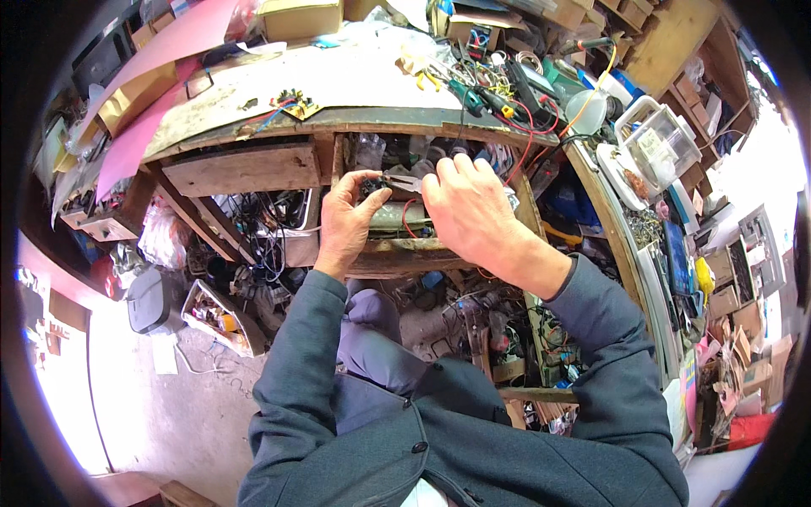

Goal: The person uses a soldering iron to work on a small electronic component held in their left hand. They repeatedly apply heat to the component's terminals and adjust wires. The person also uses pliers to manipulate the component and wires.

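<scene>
- Open wooden drawer (393, 260) below both hands, beyond the lap (378, 345).
- Left hand (342, 224), 10 o'clock: thumb and forefinger pinch a small dark part (372, 183), kind unclear.
- Right hand (469, 207), 2 o'clock: fingers curled round metal pliers (405, 182), tips toward 9; contact unclear.
- Judgement: hold part steady, squeeze lightly.
- Pose: right hand's back uppermost, wrists apart.
- Farther, 11 o'clock: yellow circuit board (297, 106) on workbench (363, 84).

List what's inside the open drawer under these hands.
The open drawer shows clear plastic wrapping, a pale packet and a red wire. The left hand and right hand hide parts of it; what lies there cannot be seen.
</scene>
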